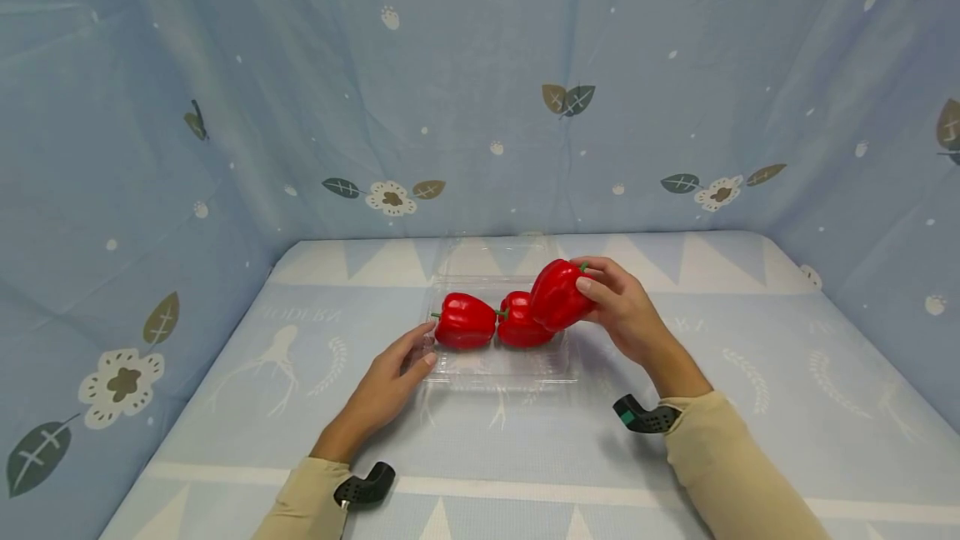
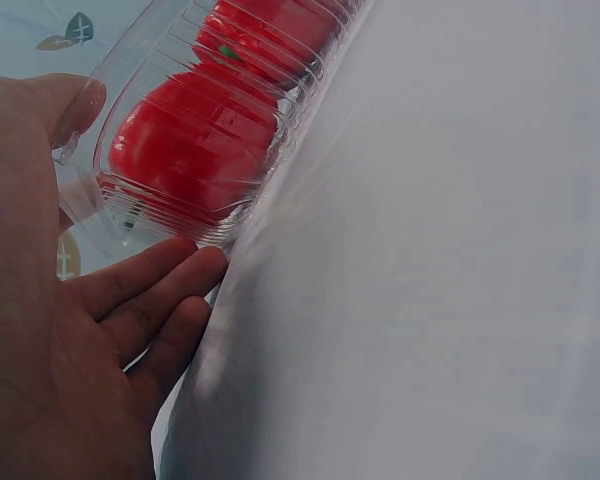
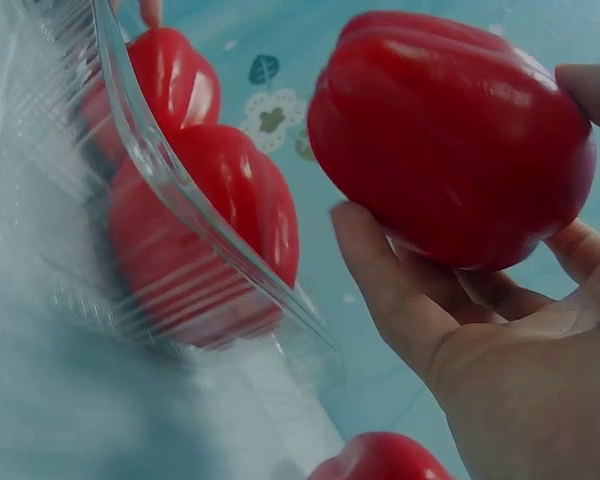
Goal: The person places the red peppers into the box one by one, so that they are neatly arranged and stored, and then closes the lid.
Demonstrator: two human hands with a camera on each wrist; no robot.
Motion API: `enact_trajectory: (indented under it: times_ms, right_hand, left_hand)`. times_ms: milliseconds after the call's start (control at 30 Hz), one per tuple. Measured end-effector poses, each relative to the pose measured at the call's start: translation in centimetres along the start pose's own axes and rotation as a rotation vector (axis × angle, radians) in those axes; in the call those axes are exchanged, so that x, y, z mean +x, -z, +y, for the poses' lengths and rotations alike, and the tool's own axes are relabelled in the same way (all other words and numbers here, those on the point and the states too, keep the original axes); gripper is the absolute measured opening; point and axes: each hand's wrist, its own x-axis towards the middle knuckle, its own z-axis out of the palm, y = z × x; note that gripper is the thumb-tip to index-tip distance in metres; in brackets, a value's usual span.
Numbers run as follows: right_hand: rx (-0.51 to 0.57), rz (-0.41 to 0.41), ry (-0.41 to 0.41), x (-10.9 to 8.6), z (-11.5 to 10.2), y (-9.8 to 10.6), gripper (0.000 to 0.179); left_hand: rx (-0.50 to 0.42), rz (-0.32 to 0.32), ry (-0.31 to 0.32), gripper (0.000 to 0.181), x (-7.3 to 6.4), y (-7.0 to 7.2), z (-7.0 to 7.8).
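A red bell pepper with a green stem is raised in my right hand, thumb on one side and fingers on the other. It hangs over the right end of a clear plastic clamshell container. Inside lie two more red bell peppers, one at the left and one at the right, partly covered by the lifted pepper in the head view. My left hand rests at the container's left end. In the left wrist view its thumb meets the rim while fairly straight fingers lie by the outer wall.
The container's transparent lid lies folded back toward the rear. A patterned cloth covers the table, and a blue curtain rises behind and at both sides. A cut-off red shape shows at the right wrist view's bottom edge.
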Motion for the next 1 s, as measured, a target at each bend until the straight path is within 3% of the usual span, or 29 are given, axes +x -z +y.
enact_trajectory:
  times_ms: [433, 1000]
  right_hand:
    - [0.009, -0.029, -0.044, 0.5, -0.3, -1.7, 0.048]
    - [-0.160, -0.100, -0.053, 1.1, 0.1, -3.4, 0.056]
  left_hand:
    - [-0.002, 0.005, -0.019, 0.054, 0.0, 0.0, -0.2]
    - [-0.003, 0.007, -0.025, 0.054, 0.0, 0.0, 0.0]
